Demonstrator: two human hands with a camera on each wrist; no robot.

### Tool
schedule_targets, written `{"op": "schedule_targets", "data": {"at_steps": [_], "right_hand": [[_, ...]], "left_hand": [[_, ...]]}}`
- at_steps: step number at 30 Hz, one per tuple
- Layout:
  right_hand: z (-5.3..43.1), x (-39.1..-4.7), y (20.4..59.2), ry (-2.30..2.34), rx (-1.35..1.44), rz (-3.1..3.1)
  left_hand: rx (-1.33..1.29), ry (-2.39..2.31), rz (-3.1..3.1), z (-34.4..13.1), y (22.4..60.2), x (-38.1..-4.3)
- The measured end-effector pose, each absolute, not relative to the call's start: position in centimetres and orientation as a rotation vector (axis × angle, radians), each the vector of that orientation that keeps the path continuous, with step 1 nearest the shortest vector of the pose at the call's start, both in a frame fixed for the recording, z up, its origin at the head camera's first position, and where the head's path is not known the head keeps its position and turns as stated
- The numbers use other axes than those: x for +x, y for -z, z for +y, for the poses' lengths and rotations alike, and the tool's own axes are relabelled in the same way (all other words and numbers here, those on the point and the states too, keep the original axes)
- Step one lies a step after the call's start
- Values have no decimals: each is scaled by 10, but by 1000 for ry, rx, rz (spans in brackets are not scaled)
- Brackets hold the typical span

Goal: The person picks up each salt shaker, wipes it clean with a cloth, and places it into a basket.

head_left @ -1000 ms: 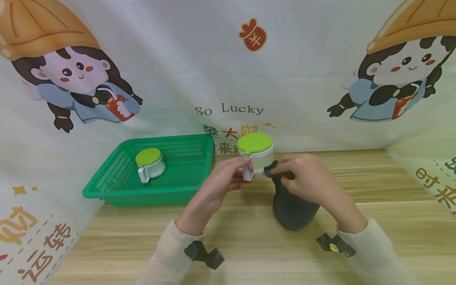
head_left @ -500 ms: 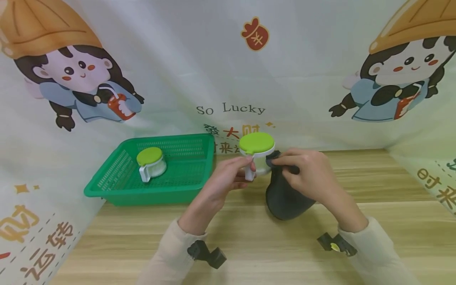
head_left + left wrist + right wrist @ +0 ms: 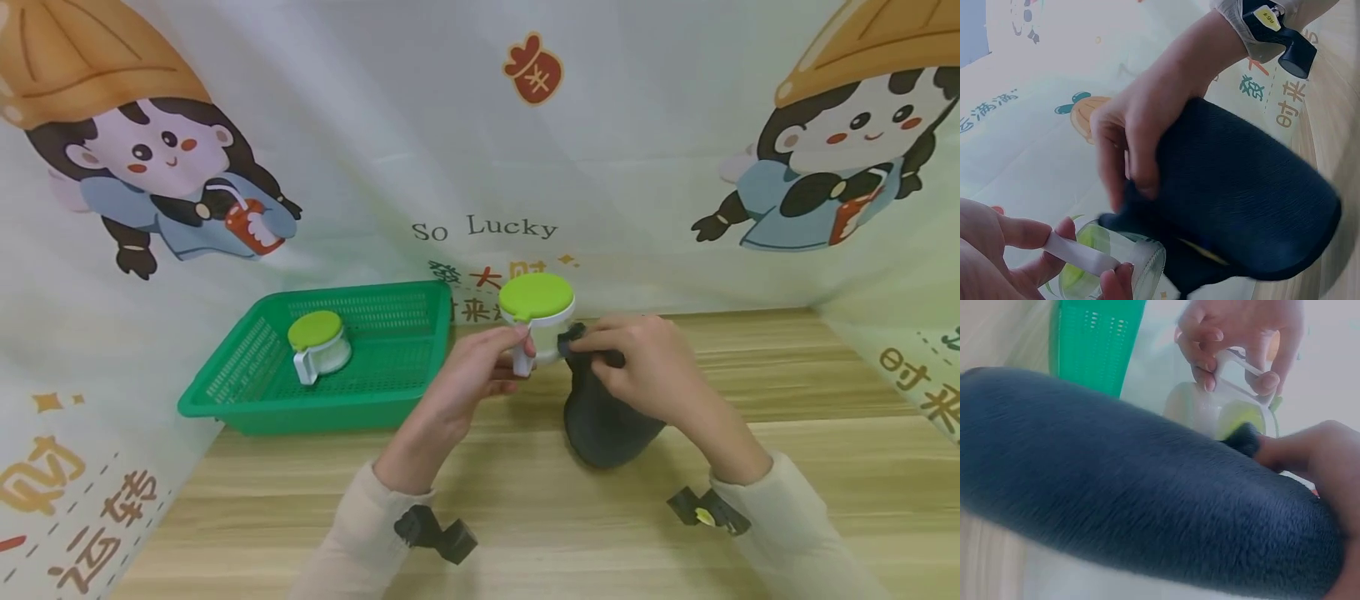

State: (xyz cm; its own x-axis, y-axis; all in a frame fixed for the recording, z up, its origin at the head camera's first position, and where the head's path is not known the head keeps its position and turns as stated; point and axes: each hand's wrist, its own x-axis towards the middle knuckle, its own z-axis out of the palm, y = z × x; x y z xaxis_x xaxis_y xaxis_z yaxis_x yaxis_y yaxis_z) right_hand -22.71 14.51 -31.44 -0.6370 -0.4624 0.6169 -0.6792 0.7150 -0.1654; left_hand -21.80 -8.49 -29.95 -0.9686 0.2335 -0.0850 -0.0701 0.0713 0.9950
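Observation:
In the head view my left hand [image 3: 483,362] holds a clear seasoning jar [image 3: 545,339] by its white handle, above the table. The jar is upright with a bright green lid [image 3: 536,296]. My right hand [image 3: 645,362] pinches a dark cloth [image 3: 611,425] and presses a bunched part of it to the jar's right side. The rest of the cloth hangs below that hand. In the left wrist view, fingers and thumb pinch the handle [image 3: 1082,253]. The cloth [image 3: 1147,487] covers much of the right wrist view and hides part of the jar.
A green plastic basket [image 3: 315,417] stands on the wooden table [image 3: 517,517] at the left. In it sits another green-lidded jar [image 3: 322,354] with a white handle. A printed curtain [image 3: 352,158] closes off the back and sides.
The hanging cloth has swung left, then slightly back. My right fingers have shifted a little upward along the jar's side. The jar stays nearly in place in my left hand.

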Motion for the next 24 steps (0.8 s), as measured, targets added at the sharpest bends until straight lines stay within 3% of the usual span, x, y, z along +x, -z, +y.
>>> {"op": "schedule_targets", "data": {"at_steps": [8,17,24], "right_hand": [[144,-224,313,-537,817,-2350],[138,-226,314,-414,946,-2565],[143,-226,313,-515,831,-2450]], "left_hand": [[166,-1977,2124,-84,299,-217],[170,-2006,2108,-89,301,-217],[174,-2006,2118,-86,299,-218]]}}
